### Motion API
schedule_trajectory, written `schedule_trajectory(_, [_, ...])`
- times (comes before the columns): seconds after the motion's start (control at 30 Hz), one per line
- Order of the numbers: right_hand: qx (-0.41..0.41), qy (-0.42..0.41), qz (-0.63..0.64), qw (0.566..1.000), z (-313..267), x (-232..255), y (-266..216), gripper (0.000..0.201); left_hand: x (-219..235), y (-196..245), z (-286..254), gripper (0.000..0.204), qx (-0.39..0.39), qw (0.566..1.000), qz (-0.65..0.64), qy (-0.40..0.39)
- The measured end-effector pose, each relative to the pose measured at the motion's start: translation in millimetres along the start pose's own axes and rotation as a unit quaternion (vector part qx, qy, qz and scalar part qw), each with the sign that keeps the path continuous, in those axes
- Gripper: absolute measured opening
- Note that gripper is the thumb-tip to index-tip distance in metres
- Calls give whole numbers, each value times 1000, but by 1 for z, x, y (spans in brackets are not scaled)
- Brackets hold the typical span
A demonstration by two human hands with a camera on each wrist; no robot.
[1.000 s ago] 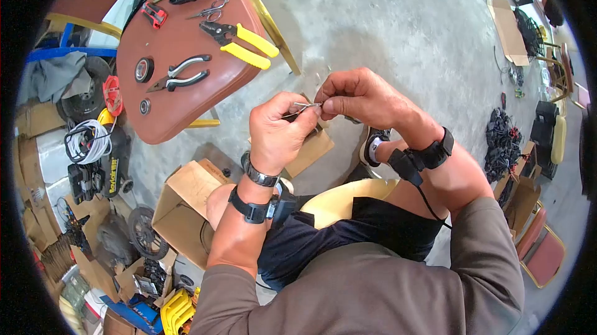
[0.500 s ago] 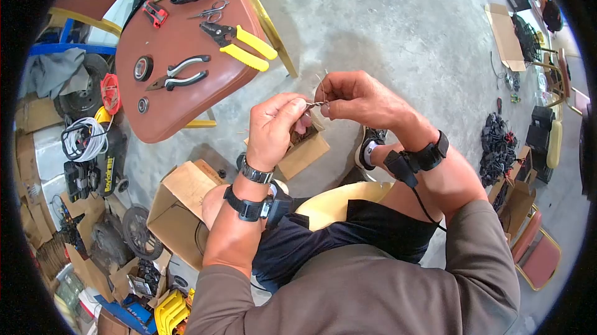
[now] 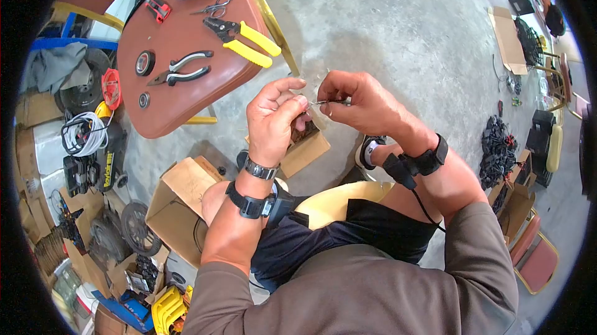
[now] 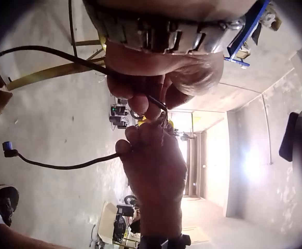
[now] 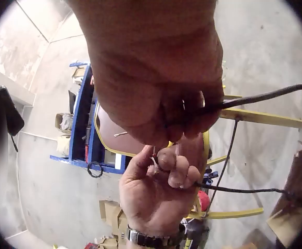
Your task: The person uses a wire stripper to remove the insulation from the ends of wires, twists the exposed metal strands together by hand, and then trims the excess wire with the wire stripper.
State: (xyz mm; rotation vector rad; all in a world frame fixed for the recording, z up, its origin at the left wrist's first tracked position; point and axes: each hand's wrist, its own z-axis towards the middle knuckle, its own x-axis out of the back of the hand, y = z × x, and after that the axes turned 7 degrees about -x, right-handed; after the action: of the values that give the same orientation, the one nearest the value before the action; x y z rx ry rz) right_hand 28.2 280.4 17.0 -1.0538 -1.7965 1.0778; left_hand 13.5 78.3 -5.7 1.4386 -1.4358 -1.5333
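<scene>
In the head view, my left hand (image 3: 271,125) and right hand (image 3: 362,106) meet fingertip to fingertip in front of me. The left fingers hold one black cable (image 4: 47,50), which trails off to the side in the left wrist view. My right hand grips another black cable (image 4: 68,167), whose free end carries a small blue-tipped plug (image 4: 8,149). Thin bare wire strands (image 4: 163,136) show between the fingertips, partly hidden by them. The left index finger is raised, while the right thumb and index finger pinch near the wire ends.
A brown-seated chair (image 3: 171,108) bears yellow-handled wire strippers (image 3: 252,49), pliers (image 3: 186,69), scissors (image 3: 217,9), a red cutter (image 3: 158,9) and a roll of tape (image 3: 145,63). Cardboard boxes (image 3: 305,153) stand below the hands and by the left leg. A tangle of black cables (image 3: 496,148) lies at right.
The left fingers have loosened from their pinch at the wires and the index finger has lifted. The right fingertips have shifted slightly, still pinching. The chair's tools have not moved on the seat.
</scene>
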Motion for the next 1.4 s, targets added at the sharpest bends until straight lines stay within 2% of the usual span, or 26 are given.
schedule_trajectory(0.13, [86, 54, -69, 992, -1, -6, 1, 12, -1, 3, 1, 22, 20, 1000, -4, 5])
schedule_trajectory(0.23, [179, 92, -119, 972, 2, -10, 7, 11, 2, 3, 1, 17, 45, 999, -24, 9])
schedule_trajectory(0.33, [233, 122, -176, 949, 6, -10, 8, 12, 5, 1, 2, 13, 59, 997, -44, 12])
schedule_trajectory(0.43, [209, 126, -169, 955, 7, -8, 9, 10, 4, 0, 3, 10, 42, 998, -40, 10])
schedule_trajectory(0.53, [70, 85, -29, 994, 1, -5, 3, 8, 3, -1, 0, 17, -1, 1000, -28, -6])
schedule_trajectory(0.63, [-21, 52, 51, 997, -2, 0, -5, 7, 7, -2, -1, 32, -41, 997, -30, -53])
schedule_trajectory(0.73, [-18, 46, 83, 995, 3, 2, 3, 11, 5, 1, -2, 47, -65, 995, -25, -75])
schedule_trajectory(0.8, [-63, 23, 132, 989, 0, 5, -2, 11, 6, 1, -1, 53, -69, 995, -17, -74])
schedule_trajectory(0.83, [-86, 11, 157, 984, -2, 6, -4, 11, 5, 2, 0, 53, -76, 993, -52, -69])
schedule_trajectory(0.9, [-64, 7, 180, 982, -3, 6, -5, 11, 1, 7, 3, 54, -90, 987, -123, -60])
schedule_trajectory(1.1, [-59, -13, 213, 975, -3, 5, -5, 10, 2, -1, 0, 51, -62, 993, -69, -70])
schedule_trajectory(1.3, [-62, -25, 240, 968, -2, 4, -7, 10, 3, -7, 0, 39, -126, 989, -61, -52])
schedule_trajectory(1.4, [-67, -19, 266, 961, -1, 1, -9, 6, 3, -7, -1, 41, -142, 987, -59, -47])
